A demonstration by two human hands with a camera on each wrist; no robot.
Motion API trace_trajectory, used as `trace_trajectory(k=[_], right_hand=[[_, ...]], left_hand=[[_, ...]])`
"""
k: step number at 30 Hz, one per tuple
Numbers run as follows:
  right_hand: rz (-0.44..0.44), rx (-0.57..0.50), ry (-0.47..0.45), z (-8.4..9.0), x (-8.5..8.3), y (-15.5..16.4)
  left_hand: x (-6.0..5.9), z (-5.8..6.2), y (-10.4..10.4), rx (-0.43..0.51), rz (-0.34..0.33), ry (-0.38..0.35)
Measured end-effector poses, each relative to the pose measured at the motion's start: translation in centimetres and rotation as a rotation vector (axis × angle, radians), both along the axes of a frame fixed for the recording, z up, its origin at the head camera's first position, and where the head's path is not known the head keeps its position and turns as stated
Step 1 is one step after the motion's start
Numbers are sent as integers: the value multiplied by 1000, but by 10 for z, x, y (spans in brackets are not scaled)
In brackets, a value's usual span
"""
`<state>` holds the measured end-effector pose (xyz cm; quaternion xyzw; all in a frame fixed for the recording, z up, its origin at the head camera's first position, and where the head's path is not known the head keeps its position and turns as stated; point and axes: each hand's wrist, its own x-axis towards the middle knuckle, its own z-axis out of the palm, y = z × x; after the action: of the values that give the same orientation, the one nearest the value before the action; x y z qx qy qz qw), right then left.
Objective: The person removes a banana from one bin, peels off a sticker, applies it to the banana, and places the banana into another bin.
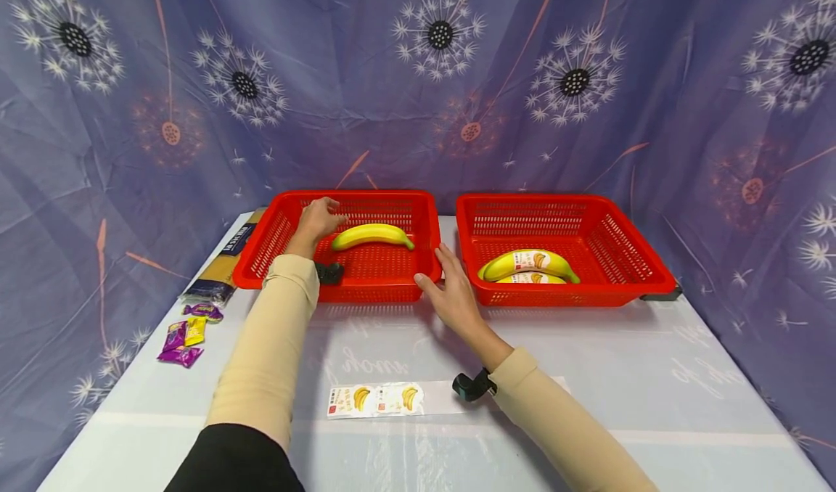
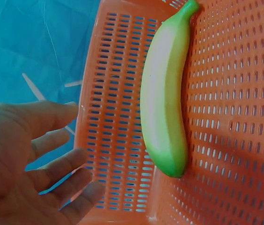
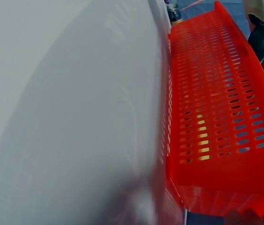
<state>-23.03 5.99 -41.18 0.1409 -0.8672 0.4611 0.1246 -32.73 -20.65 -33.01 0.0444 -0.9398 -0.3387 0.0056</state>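
Note:
My left hand (image 1: 320, 219) is inside the left red basket (image 1: 261, 254), fingers relaxed and holding nothing, just left of a plain yellow banana (image 1: 371, 235). In the left wrist view the hand (image 2: 43, 159) is spread open beside the basket wall (image 2: 113, 117), with the banana (image 2: 165, 103) lying apart from it on the basket floor. My right hand (image 1: 451, 289) lies with straight fingers against the front right corner of that basket. The right basket (image 1: 627, 260) holds two stickered bananas (image 1: 527, 263). The right wrist view shows only the basket's outer wall (image 3: 216, 117).
A strip of banana stickers (image 1: 375, 399) lies on the white table (image 1: 653, 390) near me. Wrapped candies (image 1: 186, 332) and a long pasta packet (image 1: 225, 260) lie at the left edge. A patterned blue cloth (image 1: 418, 78) hangs behind the baskets.

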Motion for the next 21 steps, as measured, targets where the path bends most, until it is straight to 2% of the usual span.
trace_trajectory(k=[8,12,21], right_hand=[[3,7,64,-5,6,1],[-5,24,104,-7,8,1],[-17,32,112,-9,11,2]], left_hand=[[-5,-10,1,49,-80,-162],[-6,-14,2,37,-109,-189],[-10,-28,-2,118,-152,-224]])
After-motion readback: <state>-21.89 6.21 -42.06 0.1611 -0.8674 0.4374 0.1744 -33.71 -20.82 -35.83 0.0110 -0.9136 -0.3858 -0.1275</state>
